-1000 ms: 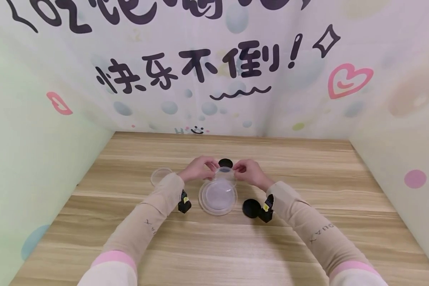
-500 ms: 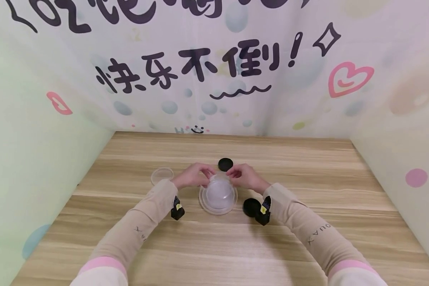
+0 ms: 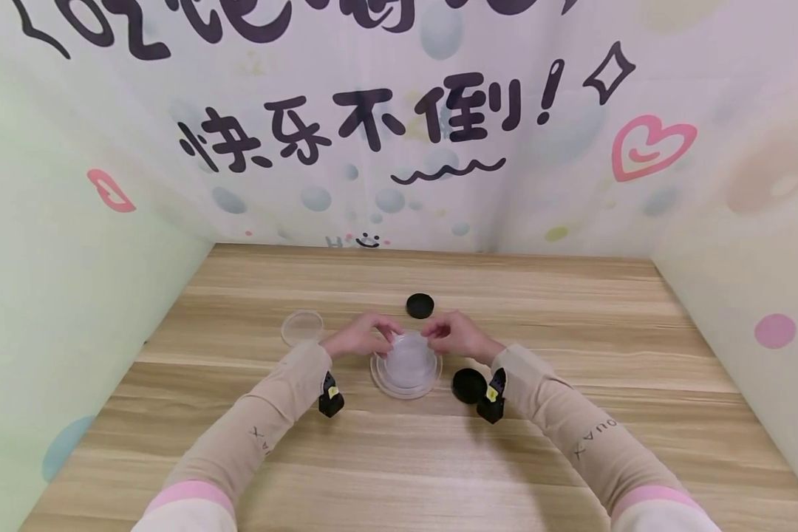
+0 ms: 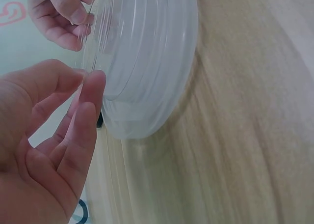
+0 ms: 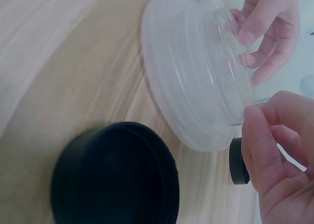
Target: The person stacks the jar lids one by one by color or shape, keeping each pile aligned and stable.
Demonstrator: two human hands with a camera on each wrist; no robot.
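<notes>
Near the middle of the table, a stack of translucent round plastic pieces (image 3: 406, 388) sits with wider rims below and narrower ones above. At its top is a clear round plastic lid (image 5: 233, 62). My left hand (image 3: 364, 335) pinches the lid's rim between thumb and fingertips on the left side. Across from it, my right hand (image 3: 459, 336) pinches the same rim, as the right wrist view shows. The lid lies on or just over the stack; I cannot tell whether it touches. Its clear edges blend with the pieces underneath.
A black round cap (image 3: 420, 305) lies behind the stack, and a larger black round lid (image 3: 468, 386), hollow side up, lies by the right wrist. Left of the stack is another clear round lid (image 3: 302, 328). A printed cloth wall (image 3: 432, 214) closes off the table's back.
Both hands have brought the clear lid down and toward me, from a tilted hold behind the stack to its top. The black cap behind now shows fully.
</notes>
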